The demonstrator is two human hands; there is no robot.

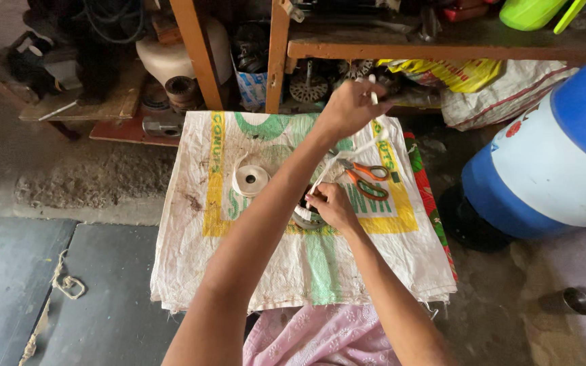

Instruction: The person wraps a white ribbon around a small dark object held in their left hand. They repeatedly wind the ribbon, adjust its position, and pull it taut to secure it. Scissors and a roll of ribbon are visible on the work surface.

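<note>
With the left hand (350,107) pulling a white tape (339,157) taut and the right hand (332,205) pinching it against a coil (306,218) on the sack-covered counter (239,271) (scissors (366,179) just beside), a jerk might snap the tape.

My left arm reaches far forward, and my left hand (348,107) is closed in a raised fist. My right hand (332,205) stays lower, its fingers pinched together, wrist bent inward.
</note>
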